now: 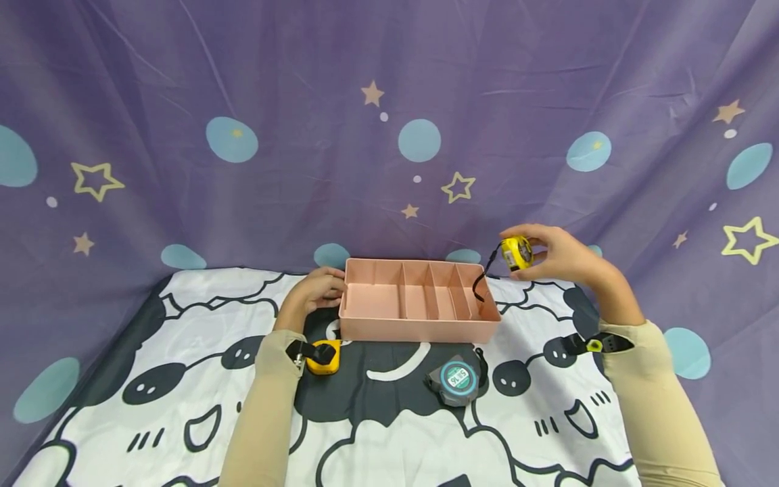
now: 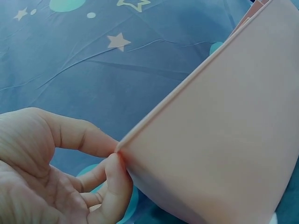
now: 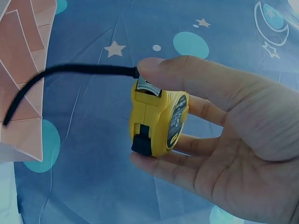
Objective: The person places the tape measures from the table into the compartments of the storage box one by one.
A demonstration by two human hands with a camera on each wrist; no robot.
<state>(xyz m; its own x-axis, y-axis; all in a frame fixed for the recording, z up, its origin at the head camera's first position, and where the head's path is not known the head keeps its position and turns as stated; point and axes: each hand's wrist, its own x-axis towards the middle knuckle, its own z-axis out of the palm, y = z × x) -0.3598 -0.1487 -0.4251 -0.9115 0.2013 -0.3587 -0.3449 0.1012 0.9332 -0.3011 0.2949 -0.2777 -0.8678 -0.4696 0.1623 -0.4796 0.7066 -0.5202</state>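
Note:
A yellow tape measure (image 1: 514, 254) is held in the air by my right hand (image 1: 560, 256), beyond the right end of a pink divided box (image 1: 420, 331). Thumb and fingers grip its case from opposite sides in the right wrist view, where the tape measure (image 3: 152, 116) shows a black button. Its black wrist strap (image 3: 88, 69) hangs across toward the box; in the head view it overlaps the rightmost compartments. My left hand (image 1: 318, 289) pinches the box's left end, with thumb and finger at a corner of the wall (image 2: 210, 126) in the left wrist view.
An orange-yellow tape measure (image 1: 327, 362) lies by my left wrist, partly covered by the wrist camera. A grey tape measure (image 1: 458, 381) with a teal ring lies in front of the box. A purple curtain (image 1: 389, 54) rises behind the patterned cloth (image 1: 389, 453).

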